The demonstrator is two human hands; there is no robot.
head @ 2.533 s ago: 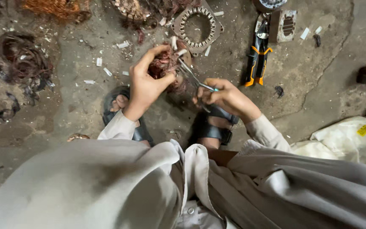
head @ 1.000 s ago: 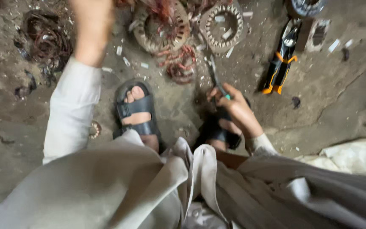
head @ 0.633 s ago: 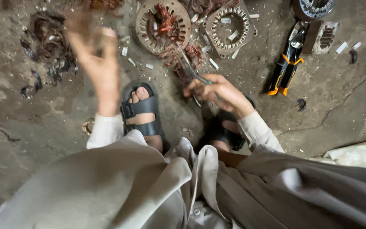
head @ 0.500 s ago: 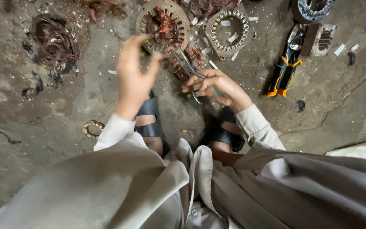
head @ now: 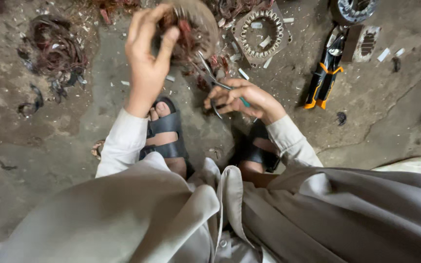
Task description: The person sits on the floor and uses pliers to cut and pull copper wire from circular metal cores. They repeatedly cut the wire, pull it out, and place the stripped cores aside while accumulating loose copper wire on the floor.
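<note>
Both hands raised ahead of the knees, each closed in a grip.

The left hand [head: 147, 58] reaches forward on an extended forearm, fingers [head: 144, 22] curled over the top and thumb pressed against the near side. The right hand [head: 242, 97] sits lower and closer, wrist bent, fingers wrapped tight. Light sleeves cover both forearms.

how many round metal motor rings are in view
3: one held up in the left hand, motor ring; one on the floor; one at the top edge, partly cut off.
</note>
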